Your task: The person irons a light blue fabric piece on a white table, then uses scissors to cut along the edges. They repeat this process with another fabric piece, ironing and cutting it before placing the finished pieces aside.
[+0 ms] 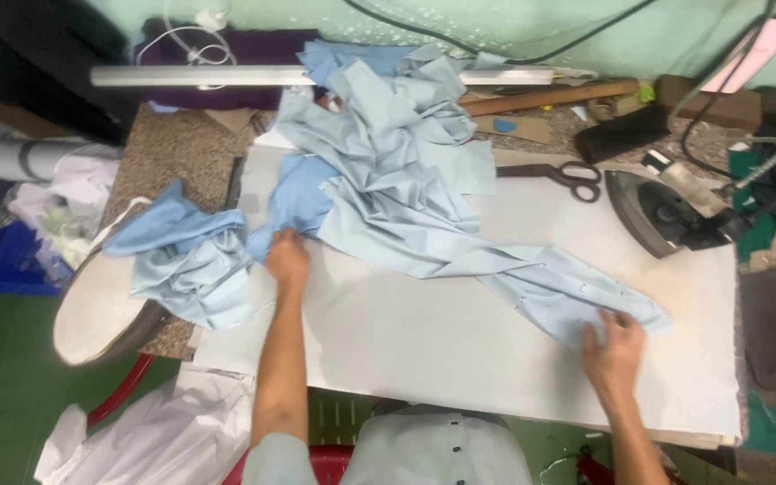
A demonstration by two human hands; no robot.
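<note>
A crumpled light blue shirt (388, 180) lies across the white padded ironing table (424, 332). My left hand (287, 260) grips a darker blue fold of the cloth at the table's left side. My right hand (614, 352) holds the end of a long pale blue buttoned strip (550, 287) of the same shirt near the right front. More blue cloth (186, 256) hangs bunched over the left edge.
An iron (662, 214) rests at the right rear, with black scissors (557, 172) beside it. A wooden stick (550, 95) and a long white tube light (199, 76) lie at the back. White fabric (163, 431) sits on the floor at left.
</note>
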